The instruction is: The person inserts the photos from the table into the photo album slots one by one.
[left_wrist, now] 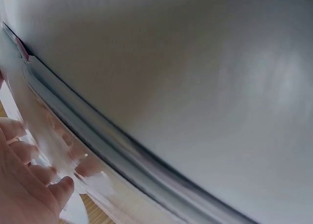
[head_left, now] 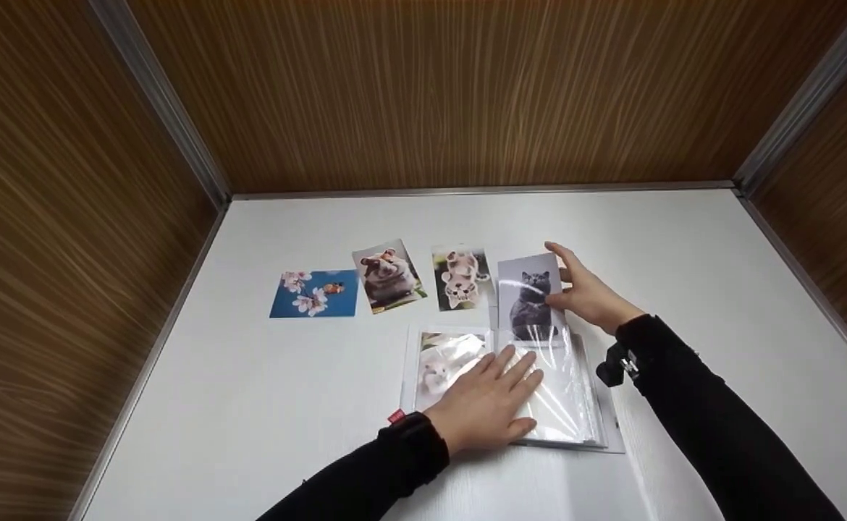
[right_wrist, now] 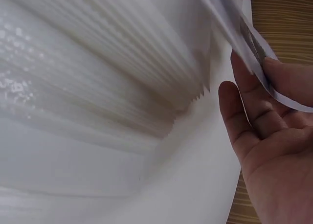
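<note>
My right hand (head_left: 592, 295) pinches the right edge of a photo of a grey cat (head_left: 532, 307), thumb on its face and fingers behind. The photo's lower end lies inside the top of a clear sleeve on the right page of an open photo album (head_left: 557, 405). With fingers spread, my left hand (head_left: 487, 401) rests flat across the middle of the album. On the left page, partly under glare, shows a photo of a pale furry animal (head_left: 434, 376). The right wrist view shows the photo's edge between thumb and fingers, beside the album's stacked sleeves (right_wrist: 122, 53).
Beyond the album lie a kitten photo (head_left: 460, 278), a guinea pig photo (head_left: 390, 276) and a blossom photo (head_left: 315, 293) in a row on the white table (head_left: 250, 405). Wood-grain panels (head_left: 452, 94) enclose the table at the back and sides.
</note>
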Motion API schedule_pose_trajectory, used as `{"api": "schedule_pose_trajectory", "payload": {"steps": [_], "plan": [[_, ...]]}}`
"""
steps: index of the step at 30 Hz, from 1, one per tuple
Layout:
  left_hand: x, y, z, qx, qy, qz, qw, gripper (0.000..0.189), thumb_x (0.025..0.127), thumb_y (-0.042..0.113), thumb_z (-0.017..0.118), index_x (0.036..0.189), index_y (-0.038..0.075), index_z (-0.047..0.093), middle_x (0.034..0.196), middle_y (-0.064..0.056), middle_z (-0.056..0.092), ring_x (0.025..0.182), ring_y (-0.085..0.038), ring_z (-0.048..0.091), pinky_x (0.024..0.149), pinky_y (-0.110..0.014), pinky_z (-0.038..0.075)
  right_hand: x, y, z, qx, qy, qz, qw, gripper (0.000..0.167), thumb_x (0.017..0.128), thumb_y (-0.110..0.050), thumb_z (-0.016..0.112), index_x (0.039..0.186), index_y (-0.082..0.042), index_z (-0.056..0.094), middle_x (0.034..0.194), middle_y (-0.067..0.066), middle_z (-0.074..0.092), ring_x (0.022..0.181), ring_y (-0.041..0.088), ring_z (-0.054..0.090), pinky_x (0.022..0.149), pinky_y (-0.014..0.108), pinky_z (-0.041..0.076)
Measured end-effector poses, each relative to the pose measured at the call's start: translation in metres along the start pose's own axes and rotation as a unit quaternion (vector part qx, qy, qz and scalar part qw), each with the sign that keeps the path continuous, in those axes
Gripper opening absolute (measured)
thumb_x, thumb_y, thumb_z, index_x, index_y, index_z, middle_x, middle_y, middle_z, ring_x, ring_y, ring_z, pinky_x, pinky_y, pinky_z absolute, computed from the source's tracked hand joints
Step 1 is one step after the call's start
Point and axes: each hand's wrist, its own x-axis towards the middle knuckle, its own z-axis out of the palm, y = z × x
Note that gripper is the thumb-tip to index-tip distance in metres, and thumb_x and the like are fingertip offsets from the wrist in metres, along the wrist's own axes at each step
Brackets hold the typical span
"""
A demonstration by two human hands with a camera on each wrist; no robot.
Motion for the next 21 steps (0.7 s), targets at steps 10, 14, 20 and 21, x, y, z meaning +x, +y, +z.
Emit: {"api": "schedule_pose_trajectory", "payload": {"steps": [10, 14, 20, 21], "plan": [[-0.005, 0.005, -0.001, 0.042, 0.035, 0.040, 0.9977, 0.068, 0.100, 0.057, 0.026, 0.155, 0.018, 0.021, 0.163, -0.004, 0.017, 0.149, -0.025, 0.020, 0.119, -0.038, 0.024, -0.004, -0.004, 0.005, -0.029, 0.005, -0.002, 0.9996, 0.045, 0.097, -0.012, 0.054, 0.140, -0.011, 0.040, 0.115, 0.024, 0.066, 0.097, 0.028, 0.065, 0.080, 0.032, 0.051], [-0.006, 0.006, 0.000, 0.031, 0.040, 0.038, 0.9980, 0.082, 0.093, 0.071, 0.027, 0.155, 0.017, 0.023, 0.162, -0.004, 0.019, 0.148, -0.025, 0.021, 0.119, -0.039, 0.025, -0.006, -0.002, 0.007, -0.033, 0.002, 0.009, 0.9994, 0.032, 0.097, -0.014, 0.054, 0.128, -0.007, 0.048, 0.103, 0.018, 0.069, 0.086, 0.021, 0.066, 0.074, 0.030, 0.051], [-0.005, 0.006, -0.001, 0.022, 0.049, 0.035, 0.9980, 0.084, 0.093, 0.071, 0.027, 0.155, 0.016, 0.021, 0.162, -0.005, 0.019, 0.148, -0.026, 0.022, 0.118, -0.040, 0.026, -0.011, -0.002, 0.012, -0.074, -0.009, 0.008, 0.9972, 0.019, 0.093, -0.017, 0.062, 0.106, -0.004, 0.063, 0.092, 0.007, 0.068, 0.083, 0.015, 0.060, 0.077, 0.028, 0.049], [-0.005, 0.006, -0.001, 0.023, 0.050, 0.034, 0.9979, 0.083, 0.094, 0.070, 0.026, 0.155, 0.016, 0.021, 0.162, -0.005, 0.019, 0.148, -0.026, 0.022, 0.118, -0.040, 0.027, -0.012, -0.001, 0.013, -0.081, -0.014, 0.006, 0.9966, 0.019, 0.093, -0.018, 0.062, 0.104, -0.004, 0.064, 0.092, 0.006, 0.068, 0.084, 0.015, 0.059, 0.077, 0.028, 0.048]]}}
